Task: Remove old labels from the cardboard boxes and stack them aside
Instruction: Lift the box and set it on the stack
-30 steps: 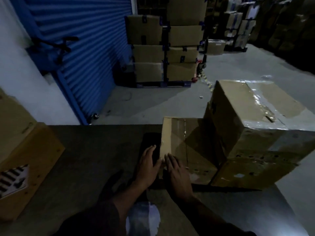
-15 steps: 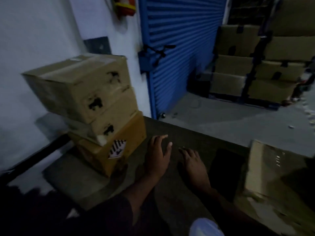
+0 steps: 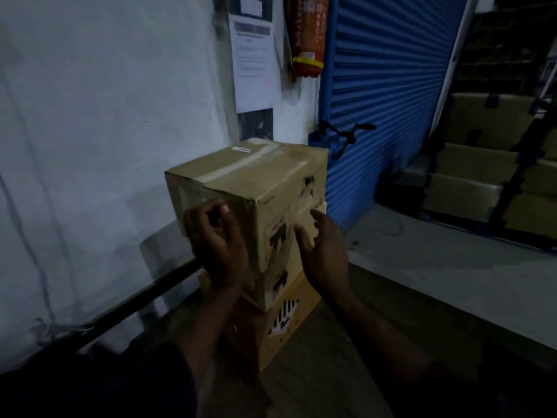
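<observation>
A stack of cardboard boxes is seen at the centre of the view, against a white wall (image 3: 90,146). The top box (image 3: 250,182) is sealed along its lid with a strip of tape (image 3: 241,165); dark torn patches are seen on its right face. The left hand (image 3: 218,247) is pressed on the box's left face, at about 8 o'clock from the lid, fingers curled against the cardboard; whether anything is pinched cannot be told. The right hand (image 3: 324,251) is held at about 4 o'clock, just beside the right face, released, fingers loosely spread, nothing grasped. Beneath, at 6 o'clock, a lower box (image 3: 289,333) bearing a striped label (image 3: 284,316) is seen. A blue roller shutter (image 3: 385,86) stands at 2 o'clock, a red extinguisher (image 3: 307,37) at 12 o'clock.
</observation>
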Motion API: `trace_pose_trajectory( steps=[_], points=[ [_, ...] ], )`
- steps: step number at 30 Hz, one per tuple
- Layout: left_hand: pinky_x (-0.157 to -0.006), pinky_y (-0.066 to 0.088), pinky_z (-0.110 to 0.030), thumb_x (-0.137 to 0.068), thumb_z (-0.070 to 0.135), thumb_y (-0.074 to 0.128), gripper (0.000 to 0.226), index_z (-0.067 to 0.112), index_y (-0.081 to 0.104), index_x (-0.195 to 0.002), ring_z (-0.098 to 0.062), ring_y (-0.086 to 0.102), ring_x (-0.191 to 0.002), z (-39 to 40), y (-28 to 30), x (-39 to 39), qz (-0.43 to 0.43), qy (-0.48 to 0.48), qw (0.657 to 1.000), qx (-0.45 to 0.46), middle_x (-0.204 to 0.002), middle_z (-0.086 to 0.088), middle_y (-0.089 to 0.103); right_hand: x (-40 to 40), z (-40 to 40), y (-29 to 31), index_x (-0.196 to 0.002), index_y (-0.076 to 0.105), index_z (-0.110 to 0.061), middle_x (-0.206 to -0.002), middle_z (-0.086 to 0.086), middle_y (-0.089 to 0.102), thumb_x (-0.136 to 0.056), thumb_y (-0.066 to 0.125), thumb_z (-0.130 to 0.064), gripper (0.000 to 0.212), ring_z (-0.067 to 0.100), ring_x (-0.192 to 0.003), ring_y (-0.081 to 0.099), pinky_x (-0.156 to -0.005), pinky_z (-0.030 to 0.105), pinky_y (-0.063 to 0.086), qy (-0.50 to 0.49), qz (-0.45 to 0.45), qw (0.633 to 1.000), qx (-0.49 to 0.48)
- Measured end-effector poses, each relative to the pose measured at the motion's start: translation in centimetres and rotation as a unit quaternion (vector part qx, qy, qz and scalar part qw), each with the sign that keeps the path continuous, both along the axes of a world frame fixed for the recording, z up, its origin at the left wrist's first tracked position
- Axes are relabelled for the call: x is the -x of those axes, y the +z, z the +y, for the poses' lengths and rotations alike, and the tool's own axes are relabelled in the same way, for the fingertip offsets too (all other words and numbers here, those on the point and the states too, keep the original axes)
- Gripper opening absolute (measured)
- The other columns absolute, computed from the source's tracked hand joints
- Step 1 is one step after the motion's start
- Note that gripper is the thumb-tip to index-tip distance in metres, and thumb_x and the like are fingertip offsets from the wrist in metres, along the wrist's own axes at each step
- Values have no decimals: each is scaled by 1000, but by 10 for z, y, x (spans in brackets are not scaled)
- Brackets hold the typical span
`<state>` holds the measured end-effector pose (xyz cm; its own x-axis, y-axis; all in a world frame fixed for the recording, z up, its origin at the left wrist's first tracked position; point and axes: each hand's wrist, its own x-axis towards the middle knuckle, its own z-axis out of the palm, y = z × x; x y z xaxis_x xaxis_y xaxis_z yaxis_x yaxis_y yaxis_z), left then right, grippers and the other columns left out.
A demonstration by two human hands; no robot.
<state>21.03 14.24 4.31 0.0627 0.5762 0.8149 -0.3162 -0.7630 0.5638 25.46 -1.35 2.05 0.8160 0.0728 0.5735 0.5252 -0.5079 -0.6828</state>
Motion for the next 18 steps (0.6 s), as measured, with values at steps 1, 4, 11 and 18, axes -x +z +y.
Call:
trace_pose_trajectory(
  steps=[1,4,11,18],
  points=[
    [-77,40,-14,-97,15,53,10,7,58,-100,-22,55,-84,18,3,-6,-12,2,1000,19,-96,-13,57,-2,10,2,-142,44,-17,-139,5,51,-98,49,-50,55,20,-122,52,-95,43,51,-4,13,1000,-21],
    [-78,51,-36,-97,32,50,26,10,56,-111,-25,55,-93,65,7,-26,-6,8,994,112,-107,-10,54,-7,33,4,-145,39,-15,-145,6,48,-100,47,-46,56,21,-127,50,-101,46,47,-7,95,991,-94],
    [-108,33,-35,-102,39,37,47,20,38,-146,-25,43,-133,118,-6,-56,174,-100,937,287,-147,-7,44,4,52,14,-150,32,-28,-143,-4,52,-97,36,-62,63,11,-120,56,-98,32,48,86,176,967,-163],
    [-81,33,-26,-99,44,44,35,10,52,-104,-21,52,-97,97,3,-32,143,-88,941,293,-106,-13,55,-1,52,9,-151,30,-40,-156,-9,35,-72,30,-94,95,13,-142,35,-118,49,28,110,270,912,-289]
  ],
)
